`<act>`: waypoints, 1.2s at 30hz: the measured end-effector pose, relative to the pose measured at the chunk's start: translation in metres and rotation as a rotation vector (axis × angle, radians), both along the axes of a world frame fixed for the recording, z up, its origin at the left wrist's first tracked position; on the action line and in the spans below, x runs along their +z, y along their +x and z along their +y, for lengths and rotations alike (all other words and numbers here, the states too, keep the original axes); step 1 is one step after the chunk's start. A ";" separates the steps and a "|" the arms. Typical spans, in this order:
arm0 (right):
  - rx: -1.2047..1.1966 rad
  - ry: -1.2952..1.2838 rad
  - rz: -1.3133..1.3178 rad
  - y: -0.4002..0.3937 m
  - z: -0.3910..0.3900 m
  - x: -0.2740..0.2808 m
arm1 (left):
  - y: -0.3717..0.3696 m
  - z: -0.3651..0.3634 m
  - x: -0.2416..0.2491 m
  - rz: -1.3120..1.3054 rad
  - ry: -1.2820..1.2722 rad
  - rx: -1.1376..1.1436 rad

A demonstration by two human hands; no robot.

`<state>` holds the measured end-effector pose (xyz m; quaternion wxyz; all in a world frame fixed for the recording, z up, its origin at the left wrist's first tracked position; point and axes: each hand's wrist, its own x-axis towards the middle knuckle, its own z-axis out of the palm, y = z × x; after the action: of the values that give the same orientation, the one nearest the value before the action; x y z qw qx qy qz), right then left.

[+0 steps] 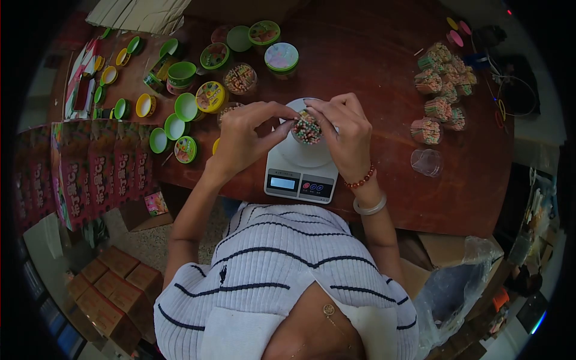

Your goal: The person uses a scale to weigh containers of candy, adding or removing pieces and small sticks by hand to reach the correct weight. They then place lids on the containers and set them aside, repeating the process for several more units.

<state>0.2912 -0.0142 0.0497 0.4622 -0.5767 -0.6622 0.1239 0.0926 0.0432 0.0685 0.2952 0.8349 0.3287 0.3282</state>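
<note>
A small round bunch of thin sticks with multicoloured tips [307, 129], seen end-on, stands over the pan of a white kitchen scale [329, 171]. My left hand [246, 135] comes from the left, with thumb and forefinger pinched at the bunch's near-left edge. On the other side, my right hand [343, 129] has its thumb and fingertips closed on the right edge of the same bunch. Whether a clear cup surrounds these sticks is hard to see. The scale's lit display [282, 182] faces me; its digits are unreadable.
Left on the table are green and yellow tubs [186, 107], some lidded, and a clear cup of sticks [240, 79]. Several stick-filled cups [438, 109] cluster right, beside a clear cup [426, 162]. Pink printed packaging [102, 171] hangs over the left edge; cartons [114, 294] stand below.
</note>
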 end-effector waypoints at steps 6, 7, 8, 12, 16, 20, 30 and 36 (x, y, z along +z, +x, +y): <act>0.014 0.141 -0.056 -0.001 -0.001 -0.002 | 0.003 -0.005 -0.008 -0.028 0.003 0.003; 0.020 0.146 -0.071 0.000 0.000 -0.005 | 0.004 -0.005 -0.009 -0.026 0.003 0.002; 0.025 0.152 -0.085 0.000 0.000 -0.007 | 0.005 -0.005 -0.009 -0.022 -0.013 -0.002; 0.024 0.154 -0.106 0.003 0.000 -0.009 | 0.004 -0.003 -0.013 -0.030 0.040 -0.040; 0.023 0.178 -0.099 0.002 -0.004 -0.015 | 0.004 -0.006 -0.016 0.024 0.013 -0.029; 0.057 0.178 -0.082 0.000 -0.003 -0.011 | 0.005 -0.009 -0.011 0.074 0.052 -0.042; -0.019 0.215 0.034 0.002 0.000 -0.021 | -0.011 -0.005 0.004 0.024 0.050 0.130; 0.020 0.231 -0.046 0.002 0.000 -0.022 | -0.013 -0.006 0.004 0.034 -0.019 0.133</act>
<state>0.2930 -0.0144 0.0280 0.5089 -0.5154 -0.6884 0.0379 0.0796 0.0368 0.0724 0.2749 0.8138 0.3916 0.3298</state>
